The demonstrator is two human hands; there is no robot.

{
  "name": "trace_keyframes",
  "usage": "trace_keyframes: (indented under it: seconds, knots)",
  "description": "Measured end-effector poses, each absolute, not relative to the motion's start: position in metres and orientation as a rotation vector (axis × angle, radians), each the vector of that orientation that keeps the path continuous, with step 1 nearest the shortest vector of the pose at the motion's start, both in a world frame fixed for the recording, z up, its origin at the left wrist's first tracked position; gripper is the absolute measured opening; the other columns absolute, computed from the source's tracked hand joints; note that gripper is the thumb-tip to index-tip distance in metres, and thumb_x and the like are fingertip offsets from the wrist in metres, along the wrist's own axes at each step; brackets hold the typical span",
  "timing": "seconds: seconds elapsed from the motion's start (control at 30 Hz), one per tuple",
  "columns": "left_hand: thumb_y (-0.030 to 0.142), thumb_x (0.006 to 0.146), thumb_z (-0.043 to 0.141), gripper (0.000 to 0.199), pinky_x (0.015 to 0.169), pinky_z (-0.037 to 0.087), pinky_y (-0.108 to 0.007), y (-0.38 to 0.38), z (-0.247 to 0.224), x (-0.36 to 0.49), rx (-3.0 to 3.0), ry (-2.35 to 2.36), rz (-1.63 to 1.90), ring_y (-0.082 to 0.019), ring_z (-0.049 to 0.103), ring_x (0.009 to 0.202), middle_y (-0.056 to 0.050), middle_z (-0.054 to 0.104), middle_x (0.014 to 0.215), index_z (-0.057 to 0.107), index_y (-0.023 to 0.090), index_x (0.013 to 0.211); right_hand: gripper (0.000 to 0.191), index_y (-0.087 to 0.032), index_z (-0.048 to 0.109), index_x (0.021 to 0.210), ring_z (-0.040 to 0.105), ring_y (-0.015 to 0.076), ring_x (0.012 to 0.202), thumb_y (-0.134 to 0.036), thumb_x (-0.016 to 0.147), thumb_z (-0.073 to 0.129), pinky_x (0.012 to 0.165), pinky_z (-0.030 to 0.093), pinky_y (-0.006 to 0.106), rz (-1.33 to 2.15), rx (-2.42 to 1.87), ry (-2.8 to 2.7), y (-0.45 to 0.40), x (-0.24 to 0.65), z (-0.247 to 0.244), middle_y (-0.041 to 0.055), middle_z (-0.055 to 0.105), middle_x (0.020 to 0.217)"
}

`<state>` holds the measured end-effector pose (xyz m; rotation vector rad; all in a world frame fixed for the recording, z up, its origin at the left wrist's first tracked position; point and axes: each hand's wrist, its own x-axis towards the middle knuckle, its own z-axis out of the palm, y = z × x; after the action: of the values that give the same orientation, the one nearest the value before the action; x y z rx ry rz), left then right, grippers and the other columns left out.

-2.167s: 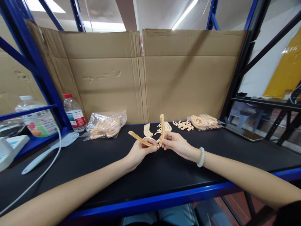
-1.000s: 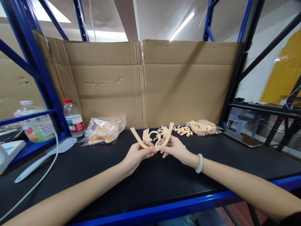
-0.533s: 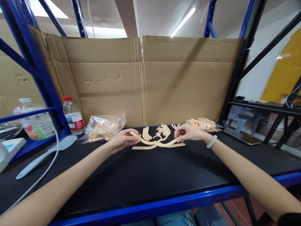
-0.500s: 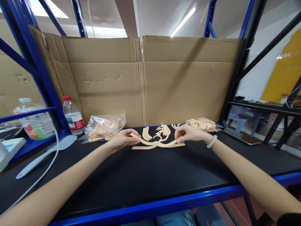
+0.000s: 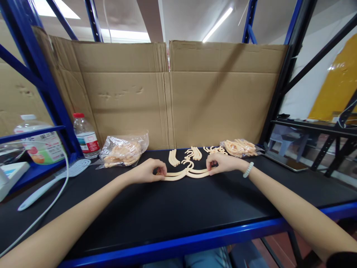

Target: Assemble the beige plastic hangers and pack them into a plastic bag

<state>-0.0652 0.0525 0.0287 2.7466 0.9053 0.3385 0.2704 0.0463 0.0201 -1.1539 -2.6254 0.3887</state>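
Note:
Two pale, curved, hanger-like pieces (image 5: 176,178) with hooks at the middle lie close together on the black table (image 5: 156,212). My left hand (image 5: 149,171) pinches their left ends, and my right hand (image 5: 219,163) pinches their right ends. Beyond them lie a small stack of pale curved strips (image 5: 173,158), a cluster of pale hooked pieces (image 5: 195,153) and more loose pieces (image 5: 214,150) near my right hand. The fingertips partly hide the ends of the held pieces.
A clear bag of pale parts (image 5: 122,150) is at the back left, another bag (image 5: 241,147) at the back right. A red-capped bottle (image 5: 87,137), a large jug (image 5: 44,145), a grey-blue brush (image 5: 64,176) and a white cable (image 5: 60,191) are left. Cardboard (image 5: 128,96) stands behind.
The front piece has come down from its tilt to lie closely alongside the other one. My left hand has lowered and its fingers have closed in; my right hand has moved down slightly.

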Motion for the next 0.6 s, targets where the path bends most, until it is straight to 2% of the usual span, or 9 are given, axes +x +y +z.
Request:
trace_keyframes:
  seconds: [0.1,0.2,0.27,0.37,0.5,0.6]
  knots:
    - [0.021,0.078,0.056,0.008,0.070,0.041,-0.024,0.052,0.027,-0.064,2.827,0.888,0.399,-0.014,0.056,0.075,-0.001,0.063,0.079,0.063,0.017,0.078,0.009,-0.016,0.067,0.077,0.054,0.0154,0.076,-0.023,0.071,0.067,0.070,0.042,0.027,0.326,-1.181,-2.624,0.046,0.271,0.019,0.0038,0.060,0.081]
    - [0.027,0.077,0.059,0.013,0.079,0.041,-0.027,0.051,0.025,-0.062,2.874,0.826,0.449,-0.018,0.056,0.088,-0.003,0.062,0.091,0.062,0.018,0.087,0.010,-0.016,0.066,0.078,0.053,0.0160,0.077,-0.025,0.073,0.065,0.070,0.043,0.027,0.292,-1.187,-2.613,0.046,0.272,0.018,0.0044,0.060,0.084]
    - [0.030,0.078,0.060,0.019,0.082,0.040,-0.028,0.051,0.024,-0.060,2.870,0.804,0.434,-0.020,0.055,0.093,-0.004,0.062,0.098,0.062,0.019,0.093,0.020,-0.016,0.065,0.085,0.054,0.0168,0.078,-0.033,0.073,0.066,0.069,0.044,0.028,0.322,-1.170,-2.588,0.046,0.271,0.018,0.0054,0.061,0.087]
    - [0.030,0.080,0.057,0.021,0.079,0.040,-0.028,0.052,0.021,-0.059,2.840,0.827,0.387,-0.019,0.057,0.088,-0.004,0.064,0.095,0.062,0.019,0.097,0.034,-0.016,0.064,0.094,0.056,0.0182,0.081,-0.042,0.072,0.068,0.070,0.045,0.029,0.395,-1.154,-2.564,0.048,0.269,0.014,0.0068,0.063,0.093]
    - [0.029,0.080,0.056,0.022,0.075,0.041,-0.026,0.053,0.018,-0.059,2.814,0.835,0.387,-0.018,0.058,0.084,-0.003,0.065,0.091,0.063,0.019,0.098,0.021,-0.017,0.067,0.087,0.057,0.0175,0.074,-0.034,0.075,0.065,0.066,0.044,0.029,0.420,-1.180,-2.608,0.046,0.264,0.012,0.0057,0.064,0.085]
    - [0.028,0.079,0.057,0.021,0.076,0.041,-0.026,0.052,0.018,-0.058,2.824,0.832,0.395,-0.018,0.058,0.084,-0.004,0.064,0.092,0.063,0.018,0.097,0.016,-0.019,0.068,0.080,0.058,0.0179,0.073,-0.034,0.075,0.066,0.067,0.045,0.031,0.329,-1.082,-2.508,0.037,0.263,0.030,0.0056,0.065,0.081]
